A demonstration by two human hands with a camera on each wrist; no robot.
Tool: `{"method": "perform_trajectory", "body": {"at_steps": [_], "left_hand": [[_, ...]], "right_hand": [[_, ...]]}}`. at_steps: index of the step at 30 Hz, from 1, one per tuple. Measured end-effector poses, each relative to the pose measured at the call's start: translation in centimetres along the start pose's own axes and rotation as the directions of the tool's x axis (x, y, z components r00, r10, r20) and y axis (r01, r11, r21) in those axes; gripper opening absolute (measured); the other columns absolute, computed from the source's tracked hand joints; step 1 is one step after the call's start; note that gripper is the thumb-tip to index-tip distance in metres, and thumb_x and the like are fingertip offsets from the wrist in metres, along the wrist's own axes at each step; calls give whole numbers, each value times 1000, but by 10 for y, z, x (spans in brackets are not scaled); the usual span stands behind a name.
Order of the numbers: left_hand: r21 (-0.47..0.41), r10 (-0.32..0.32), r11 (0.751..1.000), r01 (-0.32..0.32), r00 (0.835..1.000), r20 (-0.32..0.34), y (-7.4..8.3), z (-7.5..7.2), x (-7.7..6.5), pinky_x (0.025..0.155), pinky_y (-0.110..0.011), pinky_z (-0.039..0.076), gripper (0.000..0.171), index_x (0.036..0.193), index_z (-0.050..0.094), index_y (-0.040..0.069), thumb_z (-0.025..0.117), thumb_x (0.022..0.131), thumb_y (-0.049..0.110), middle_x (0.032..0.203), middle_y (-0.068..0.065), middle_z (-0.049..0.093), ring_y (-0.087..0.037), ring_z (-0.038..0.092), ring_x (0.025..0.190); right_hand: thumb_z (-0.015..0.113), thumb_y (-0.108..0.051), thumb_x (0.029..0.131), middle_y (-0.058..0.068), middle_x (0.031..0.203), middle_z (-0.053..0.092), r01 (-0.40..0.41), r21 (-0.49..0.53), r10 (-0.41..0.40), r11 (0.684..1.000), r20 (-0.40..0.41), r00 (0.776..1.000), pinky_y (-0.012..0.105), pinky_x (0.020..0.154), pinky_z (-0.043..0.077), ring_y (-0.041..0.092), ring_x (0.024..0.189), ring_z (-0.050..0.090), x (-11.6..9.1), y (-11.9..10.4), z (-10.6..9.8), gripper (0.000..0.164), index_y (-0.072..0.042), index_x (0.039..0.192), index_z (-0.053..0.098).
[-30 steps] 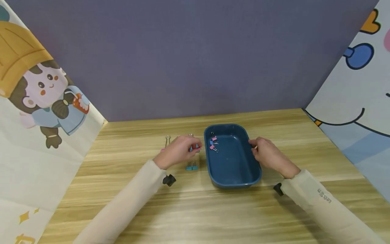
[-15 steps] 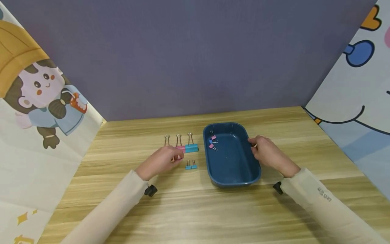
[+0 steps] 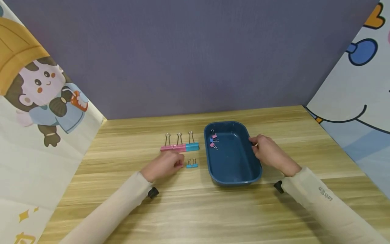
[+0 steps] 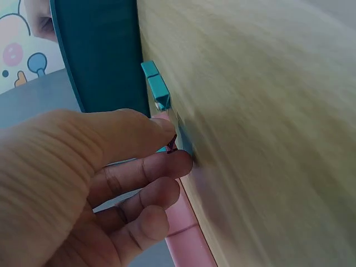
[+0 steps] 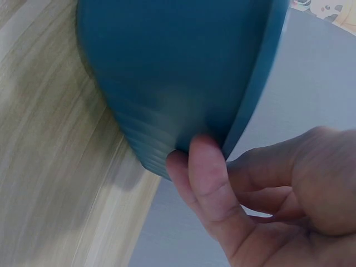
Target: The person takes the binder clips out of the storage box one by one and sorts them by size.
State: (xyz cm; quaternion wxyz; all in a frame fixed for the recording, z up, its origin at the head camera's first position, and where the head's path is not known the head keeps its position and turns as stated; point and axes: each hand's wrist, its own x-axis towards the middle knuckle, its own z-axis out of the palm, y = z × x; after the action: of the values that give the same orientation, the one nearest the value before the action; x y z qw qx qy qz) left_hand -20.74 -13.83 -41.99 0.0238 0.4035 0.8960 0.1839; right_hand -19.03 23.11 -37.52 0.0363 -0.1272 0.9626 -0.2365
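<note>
In the head view my left hand (image 3: 166, 166) is low over the table, fingertips just left of two small turquoise binder clips (image 3: 192, 166). Its thumb and index finger pinch a small binder clip (image 4: 172, 144), mostly hidden, whose dark triangular end shows in the left wrist view. Behind that hand lies a row of larger binder clips: two pink ones (image 3: 179, 148) and a turquoise one (image 3: 192, 146), handles pointing away. My right hand (image 3: 269, 154) grips the right rim of a dark blue plastic bin (image 3: 233, 162), thumb and fingers on either side of the wall.
Inside the bin, by its left wall, lie several small binder clips, among them a pink one (image 3: 212, 145) and a blue one (image 3: 212, 140). The wooden table (image 3: 213, 217) ends at a grey back wall (image 3: 195, 61). Cartoon-printed panels stand at both sides.
My left hand has moved from beside the bin's left wall leftward and toward me, uncovering the row of larger clips. My right hand stays on the bin, which has not moved.
</note>
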Motion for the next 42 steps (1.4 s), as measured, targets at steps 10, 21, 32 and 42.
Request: {"method": "perform_trajectory", "body": {"at_steps": [10, 21, 32, 42], "left_hand": [[47, 22, 999, -23, 999, 36, 3, 1, 6, 56, -22, 42, 22, 70, 58, 14, 67, 79, -5, 69, 5, 55, -7, 46, 64], [61, -2, 998, 0, 999, 38, 7, -5, 7, 59, -17, 45, 11, 79, 64, 13, 72, 81, 6, 79, 7, 61, -4, 53, 68], [66, -31, 997, 34, 998, -51, 25, -27, 23, 63, -23, 47, 9, 96, 67, 14, 67, 87, 14, 86, 9, 58, -7, 58, 72], [25, 57, 998, -54, 990, -128, 42, -34, 56, 63, -22, 45, 17, 105, 67, 13, 64, 89, 11, 85, 8, 56, -11, 54, 72]], "right_hand": [[49, 4, 91, 23, 100, 55, -2, -9, 2, 1000, 7, 1000, 28, 55, 46, 25, 78, 57, 1, 0, 0, 37, 16, 126, 49], [49, 5, 91, 26, 104, 55, -27, 4, 27, 1000, 14, 1000, 29, 57, 46, 24, 77, 56, 0, -1, 0, 37, 16, 126, 49], [50, 6, 90, 23, 98, 55, -14, -14, 14, 1000, -6, 1000, 30, 58, 46, 23, 75, 55, -1, -1, 1, 36, 16, 124, 51], [50, 5, 90, 23, 100, 55, -14, -14, 13, 1000, -5, 1000, 29, 57, 47, 24, 78, 56, -1, -1, 1, 36, 16, 125, 50]]}}
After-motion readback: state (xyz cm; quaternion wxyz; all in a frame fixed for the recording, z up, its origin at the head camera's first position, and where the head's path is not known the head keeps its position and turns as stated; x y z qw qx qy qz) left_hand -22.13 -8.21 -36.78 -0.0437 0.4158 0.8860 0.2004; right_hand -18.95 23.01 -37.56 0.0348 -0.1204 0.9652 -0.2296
